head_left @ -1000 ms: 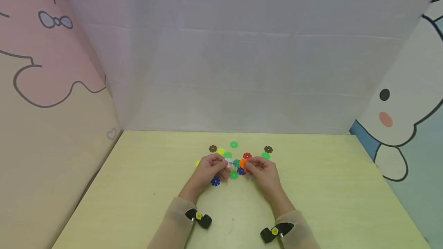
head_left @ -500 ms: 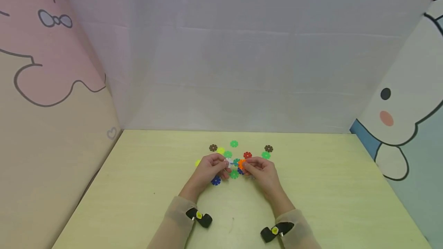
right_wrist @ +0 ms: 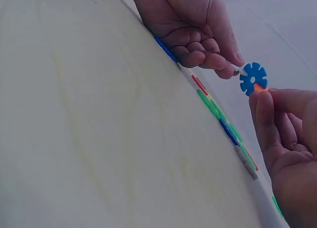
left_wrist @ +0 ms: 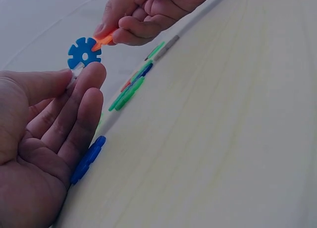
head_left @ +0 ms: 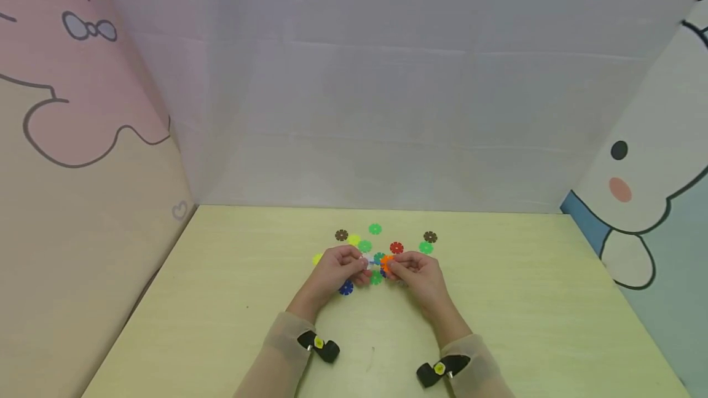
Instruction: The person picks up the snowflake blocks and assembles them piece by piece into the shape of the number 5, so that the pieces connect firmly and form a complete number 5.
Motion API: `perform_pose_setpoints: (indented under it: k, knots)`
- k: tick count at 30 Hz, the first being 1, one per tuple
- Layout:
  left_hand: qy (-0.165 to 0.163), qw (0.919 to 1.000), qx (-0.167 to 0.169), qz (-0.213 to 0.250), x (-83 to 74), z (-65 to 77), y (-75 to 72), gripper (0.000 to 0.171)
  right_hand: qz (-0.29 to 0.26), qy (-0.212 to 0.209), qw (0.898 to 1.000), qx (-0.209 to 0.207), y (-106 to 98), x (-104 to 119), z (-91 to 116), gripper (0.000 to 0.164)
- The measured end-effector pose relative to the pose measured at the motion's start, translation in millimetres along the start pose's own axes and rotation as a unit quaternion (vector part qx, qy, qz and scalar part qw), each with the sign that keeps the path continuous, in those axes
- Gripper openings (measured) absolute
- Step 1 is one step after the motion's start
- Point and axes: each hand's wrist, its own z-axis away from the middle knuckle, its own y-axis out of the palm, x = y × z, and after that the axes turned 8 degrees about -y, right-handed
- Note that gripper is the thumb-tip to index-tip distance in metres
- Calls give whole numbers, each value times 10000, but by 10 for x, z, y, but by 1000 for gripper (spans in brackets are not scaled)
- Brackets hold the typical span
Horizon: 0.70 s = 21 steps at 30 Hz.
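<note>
My left hand point(head_left: 337, 266) pinches a white notched plastic disc point(left_wrist: 75, 73) between thumb and fingers, which cover most of it. My right hand point(head_left: 423, 272) holds an orange notched disc point(head_left: 385, 262) by thumb and fingertips. Between the two hands a light blue notched disc point(right_wrist: 246, 83) is seen face-on in both wrist views. Orange and white each meet its rim, on opposite sides, at its slots. All three are held up above the tabletop. A dark blue disc point(head_left: 346, 288) lies beneath my left hand.
Several loose notched discs lie around the hands: a red disc point(head_left: 396, 247), a brown disc point(head_left: 430, 236), another brown disc point(head_left: 341, 235), a green disc point(head_left: 375, 229) and a yellow disc point(head_left: 318, 259). The pale wooden table point(head_left: 221, 287) meets a white curtain point(head_left: 354, 140) behind.
My right hand with the orange disc has shifted very slightly left, closer to my left hand. The head view has tilted a little; the loose discs stay put.
</note>
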Motion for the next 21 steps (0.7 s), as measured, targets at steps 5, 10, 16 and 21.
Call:
perform_pose_setpoints:
  k: [5,10,16,21]
  knots:
    - [13,10000,23,-11,3,-10,-5,14,24,36,10000,2,1,-2,-10,13]
    - [86,9999,120,61,11,-14,-24,15,173,-25,9998,-6,0,15,-14,16]
    - [81,9998,175,98,17,-1,-46,18,283,24,9996,-37,-17,18,-7,18]
    - [86,9998,117,159,7,-3,-51,18,171,-11,9998,-32,-30,14,-15,18]
